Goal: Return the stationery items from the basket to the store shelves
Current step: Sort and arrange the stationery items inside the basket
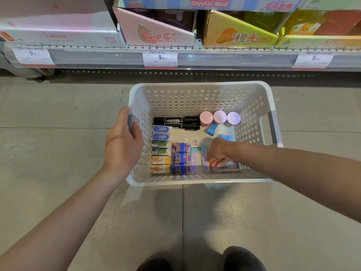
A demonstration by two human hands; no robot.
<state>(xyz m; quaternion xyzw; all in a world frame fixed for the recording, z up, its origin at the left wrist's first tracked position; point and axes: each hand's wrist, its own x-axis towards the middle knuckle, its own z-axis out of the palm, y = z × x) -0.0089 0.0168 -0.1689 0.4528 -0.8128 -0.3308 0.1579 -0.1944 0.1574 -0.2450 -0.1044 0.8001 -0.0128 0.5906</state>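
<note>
A white perforated basket [201, 94] is held above the floor. My left hand [125, 141] grips its grey left handle [130, 123]. My right hand [217, 151] reaches down inside, fingers curled over purple erasers [205, 159] near the front wall; whether it grips one is unclear. Inside lie black markers [176, 122], blue-and-white erasers [162, 133], several green and orange erasers [160, 154], blue card packs [181, 158], three round pastel tape cases [219, 116] and blue sharpeners [212, 129].
A store shelf edge [234, 59] with 9.90 price tags [160, 58] runs across the top. Display boxes stand on it: pink [156, 34], yellow [240, 36], white [62, 34]. Grey tiled floor [58, 124] lies below; my shoes [244, 259] show at the bottom.
</note>
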